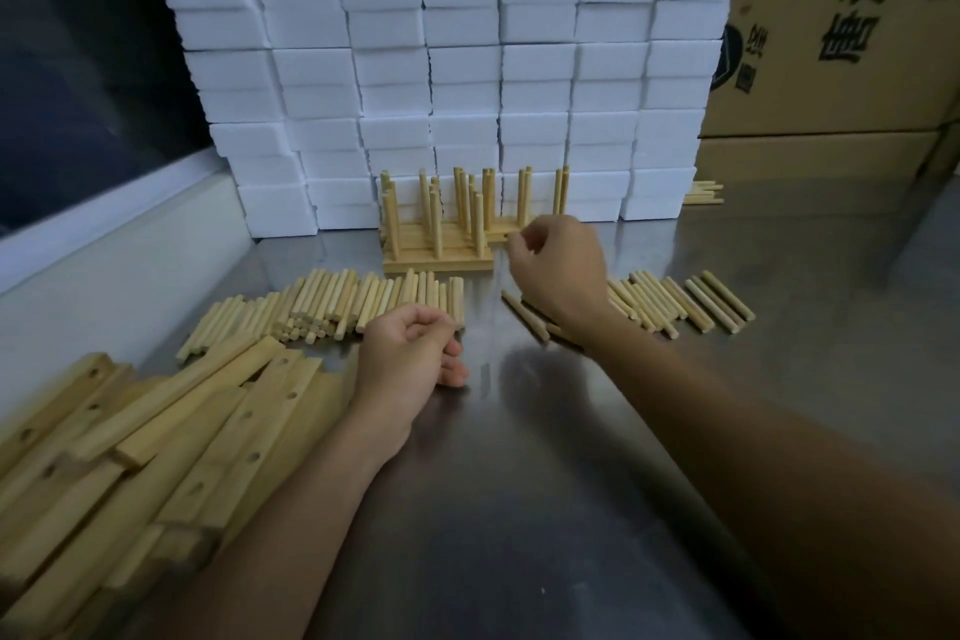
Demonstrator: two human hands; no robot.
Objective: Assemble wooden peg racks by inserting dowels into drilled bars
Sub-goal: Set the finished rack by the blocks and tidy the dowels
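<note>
Several finished peg racks (439, 266) with upright dowels stand together at the back of the steel table (545, 509). My right hand (558, 270) hovers at their right end, fingers curled and pinched beside the end of a rear rack bar; whether it grips the bar is unclear. My left hand (410, 353) rests on the table in a loose fist with nothing visible in it, just in front of a left pile of loose dowels (332, 301). A second spread of dowels (675, 301) lies to the right, partly under my right wrist. Drilled bars (156, 431) are heaped at the near left.
A tall wall of white foam blocks (441, 68) stands directly behind the racks. Cardboard boxes (831, 42) fill the back right, with a few more dowels (704, 192) at their foot. A white ledge (104, 250) borders the table's left side.
</note>
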